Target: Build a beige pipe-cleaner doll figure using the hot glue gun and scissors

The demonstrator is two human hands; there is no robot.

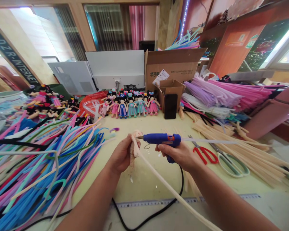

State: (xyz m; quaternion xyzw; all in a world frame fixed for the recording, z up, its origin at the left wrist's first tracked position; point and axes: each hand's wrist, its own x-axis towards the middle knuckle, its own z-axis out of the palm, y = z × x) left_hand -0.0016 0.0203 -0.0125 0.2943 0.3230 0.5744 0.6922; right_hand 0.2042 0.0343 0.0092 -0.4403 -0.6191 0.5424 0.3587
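**Glue gun point(159, 139) and beige strip point(162, 178), held in two hands**

At centre, above the yellow tabletop point(144, 179): beige strip pinched between thumb and fingers of the left hand point(122, 153), with a long tail slanting toward the lower right. Glue gun clasped by the fingers of the right hand point(178, 154), nozzle point(140, 137) at the strip's upper end; contact impossible to tell. Beyond, a row of dolls point(132, 106); at right, red-handled scissors point(210, 150).

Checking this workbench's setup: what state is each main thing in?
Left hand: closed on beige piece
Right hand: gripping glue gun
Glue gun: level, stick loaded
Red scissors: lying, seem partly open
Green-white scissors: lying, opening unclear
Black phone: upright, looks dark
Centre dolls: upright in rows
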